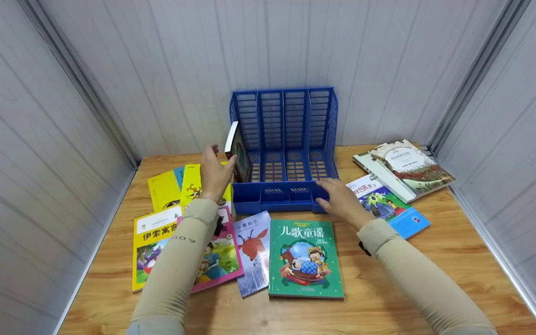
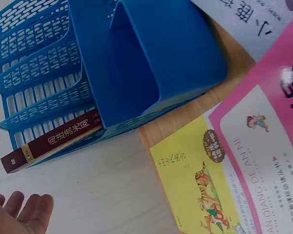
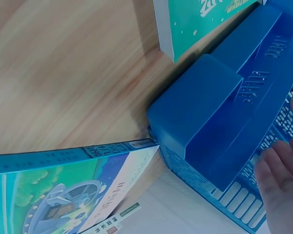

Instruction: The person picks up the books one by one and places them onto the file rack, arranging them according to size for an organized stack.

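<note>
A blue plastic file rack (image 1: 244, 190) with several upright compartments stands against the back wall. One dark-covered book (image 1: 241, 156) stands in its leftmost compartment, its brown spine showing in the left wrist view. My left hand (image 1: 217, 174) is beside that book, fingers spread and thumb apart; the left wrist view shows a gap between fingertips and spine. At the rack's front right corner is my right hand (image 1: 342, 200), its fingers reaching over the front wall. In the right wrist view these fingers (image 3: 278, 163) overlap the slotted compartments, loosely extended, holding nothing.
Yellow and pink children's books (image 1: 156, 232) lie overlapping at left. A deer-cover book (image 1: 254, 246) and a green book (image 1: 305, 260) lie in front of the rack. To the right are a blue-edged book (image 1: 384, 204) and a stack of pale books (image 1: 407, 167). Panel walls enclose the table.
</note>
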`<state>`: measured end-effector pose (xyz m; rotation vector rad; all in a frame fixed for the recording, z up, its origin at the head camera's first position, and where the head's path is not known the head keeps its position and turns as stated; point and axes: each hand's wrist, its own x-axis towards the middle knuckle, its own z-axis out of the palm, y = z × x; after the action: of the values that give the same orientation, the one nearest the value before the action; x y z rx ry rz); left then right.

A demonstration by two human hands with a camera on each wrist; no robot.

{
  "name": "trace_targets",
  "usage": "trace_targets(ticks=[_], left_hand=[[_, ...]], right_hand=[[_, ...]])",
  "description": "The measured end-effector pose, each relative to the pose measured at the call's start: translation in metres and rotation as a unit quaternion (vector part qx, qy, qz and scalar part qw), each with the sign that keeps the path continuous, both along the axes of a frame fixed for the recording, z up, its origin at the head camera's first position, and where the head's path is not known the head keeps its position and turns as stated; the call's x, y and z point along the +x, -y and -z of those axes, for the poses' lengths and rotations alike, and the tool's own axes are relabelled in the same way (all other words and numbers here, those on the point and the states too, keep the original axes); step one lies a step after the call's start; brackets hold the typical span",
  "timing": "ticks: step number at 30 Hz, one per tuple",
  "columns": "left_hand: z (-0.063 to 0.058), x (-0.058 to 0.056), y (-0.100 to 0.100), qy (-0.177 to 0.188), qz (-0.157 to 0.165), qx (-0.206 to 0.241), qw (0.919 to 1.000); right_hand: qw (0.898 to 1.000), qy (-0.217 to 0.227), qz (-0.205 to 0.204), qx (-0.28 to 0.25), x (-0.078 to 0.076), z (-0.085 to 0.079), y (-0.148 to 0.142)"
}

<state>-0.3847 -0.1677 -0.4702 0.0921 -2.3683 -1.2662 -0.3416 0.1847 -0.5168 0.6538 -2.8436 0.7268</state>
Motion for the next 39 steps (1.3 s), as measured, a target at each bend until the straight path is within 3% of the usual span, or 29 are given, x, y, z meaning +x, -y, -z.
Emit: trace_targets(ticks=[7, 11, 14, 18, 23, 27, 32, 35, 39], left_hand=[[0.016, 0.009, -0.005, -0.088, 0.012, -0.039, 0.9953], [0.026, 0.01, -0.008, -0.145, 0.03, -0.087, 0.9852], [0.033, 0.011, -0.01, -0.165, 0.043, -0.123, 0.9775], [0.041, 0.014, -0.014, -0.134, 0.077, -0.149, 0.9768], [0.049, 0.015, -0.019, -0.04, 0.118, -0.157, 0.9797], [0.056, 0.013, -0.023, 0.016, 0.135, -0.196, 0.9711], [0.059, 0.013, -0.027, 0.036, 0.159, -0.24, 0.9571], [0.06, 0.014, -0.029, 0.047, 0.166, -0.257, 0.951], [0.063, 0.014, -0.031, 0.055, 0.166, -0.274, 0.9459]], right_hand=[[0.999, 0.04, -0.015, 0.018, 0.009, 0.005, -0.002], [0.997, 0.072, -0.02, 0.022, 0.012, 0.01, -0.002], [0.995, 0.091, -0.029, 0.024, 0.014, 0.015, -0.003], [0.993, 0.107, -0.038, 0.026, 0.017, 0.021, -0.003], [0.993, 0.107, -0.045, 0.034, 0.02, 0.031, -0.004], [0.99, 0.124, -0.039, 0.052, 0.02, 0.039, -0.004], [0.981, 0.172, -0.029, 0.084, 0.022, 0.044, -0.001], [0.974, 0.205, -0.017, 0.096, 0.024, 0.044, 0.001], [0.97, 0.217, -0.007, 0.112, 0.026, 0.043, 0.004]])
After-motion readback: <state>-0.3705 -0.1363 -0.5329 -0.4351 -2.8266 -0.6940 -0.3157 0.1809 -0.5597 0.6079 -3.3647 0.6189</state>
